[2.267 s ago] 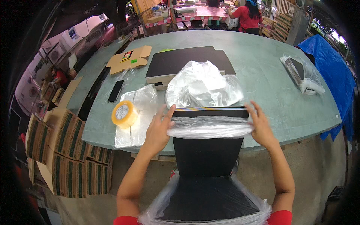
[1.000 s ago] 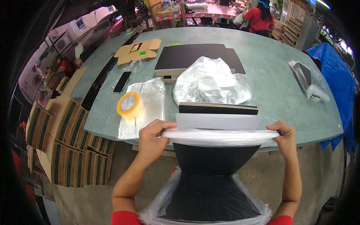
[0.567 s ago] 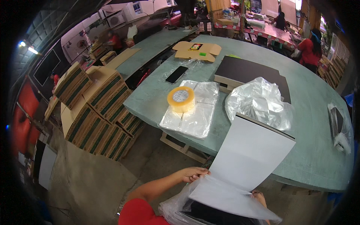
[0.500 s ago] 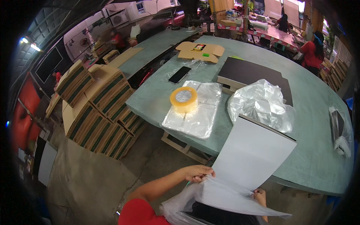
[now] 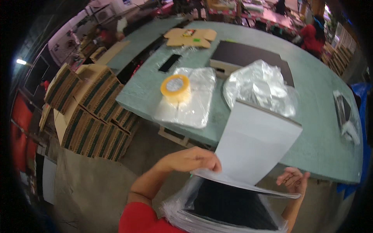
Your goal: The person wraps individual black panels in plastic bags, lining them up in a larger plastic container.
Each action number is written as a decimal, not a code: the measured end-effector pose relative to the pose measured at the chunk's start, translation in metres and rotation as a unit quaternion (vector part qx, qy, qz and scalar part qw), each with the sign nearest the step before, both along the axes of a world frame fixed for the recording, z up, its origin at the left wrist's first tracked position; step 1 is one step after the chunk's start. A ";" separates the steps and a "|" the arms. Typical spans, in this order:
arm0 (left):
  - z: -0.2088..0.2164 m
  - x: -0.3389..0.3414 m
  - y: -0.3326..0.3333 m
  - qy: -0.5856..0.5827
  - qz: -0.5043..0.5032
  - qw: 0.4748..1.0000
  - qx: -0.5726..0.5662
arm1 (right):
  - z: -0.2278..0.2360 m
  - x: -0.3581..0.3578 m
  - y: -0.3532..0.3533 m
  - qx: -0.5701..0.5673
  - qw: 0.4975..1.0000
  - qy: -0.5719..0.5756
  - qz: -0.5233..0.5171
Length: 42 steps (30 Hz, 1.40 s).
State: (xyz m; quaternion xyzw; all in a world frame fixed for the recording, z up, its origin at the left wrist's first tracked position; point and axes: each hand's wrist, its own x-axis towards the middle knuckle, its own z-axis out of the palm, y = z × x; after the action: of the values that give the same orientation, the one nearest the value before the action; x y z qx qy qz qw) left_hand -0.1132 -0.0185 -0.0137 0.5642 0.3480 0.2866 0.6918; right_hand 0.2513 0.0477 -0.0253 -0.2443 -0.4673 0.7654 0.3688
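Observation:
A stack of white boards (image 5: 258, 141) with a dark far edge leans upright against the near edge of the table. Over its lower end, close to me, lies a clear plastic bag (image 5: 176, 209) with a black surface (image 5: 229, 202) showing through it. My left hand (image 5: 196, 159) is closed on the bag's upper left edge, beside the boards. On the other side, my right hand (image 5: 293, 179) has its fingers apart and holds nothing; the bag's right corner passes by its wrist.
On the green table (image 5: 147, 103) are a yellow tape roll (image 5: 175, 89) on flat plastic bags (image 5: 202, 105), a phone (image 5: 169, 63), a flattened carton (image 5: 190, 37), dark boards (image 5: 248, 54) and crumpled plastic (image 5: 260, 87). Cartons (image 5: 93, 128) stand stacked at left. A co-worker (image 5: 312, 37) is far right.
My right hand has let go of the bag and risen with its fingers spread. The left hand has lifted the bag's edge, and more of the black surface shows. The view has shifted.

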 end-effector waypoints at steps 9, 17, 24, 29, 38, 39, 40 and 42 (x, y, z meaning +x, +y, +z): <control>-0.146 0.033 -0.002 0.372 -0.166 0.909 0.088 | -0.140 -0.033 -0.044 0.140 0.820 -0.388 0.396; 0.054 0.081 0.229 0.320 0.287 0.705 0.564 | -0.161 -0.034 -0.040 0.072 0.834 -0.422 0.349; 0.010 0.113 0.319 0.522 0.215 0.685 0.461 | -0.176 -0.032 -0.036 0.084 0.855 -0.397 0.324; 0.119 0.082 0.260 0.025 0.402 0.856 0.325 | -0.165 -0.036 -0.032 0.127 0.844 -0.415 0.316; -0.018 0.050 0.054 0.468 -0.236 0.804 0.281 | -0.081 -0.033 0.011 0.073 0.907 -0.342 0.235; -0.019 0.049 0.049 0.392 -0.257 0.846 0.256 | -0.062 -0.044 0.018 0.147 0.938 -0.295 0.110; -0.020 0.049 0.041 0.308 -0.274 0.883 0.225 | -0.045 -0.059 0.021 0.214 0.945 -0.245 -0.015; 0.021 0.052 0.066 0.202 -0.073 0.941 0.260 | -0.003 -0.095 0.022 0.193 0.972 -0.042 -0.129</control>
State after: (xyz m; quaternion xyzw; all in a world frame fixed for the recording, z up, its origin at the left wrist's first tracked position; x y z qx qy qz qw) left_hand -0.0610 0.0472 0.0076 0.7943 0.3518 0.1962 0.4548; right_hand 0.1565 0.0701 -0.0286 -0.2583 -0.5859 0.5957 0.4849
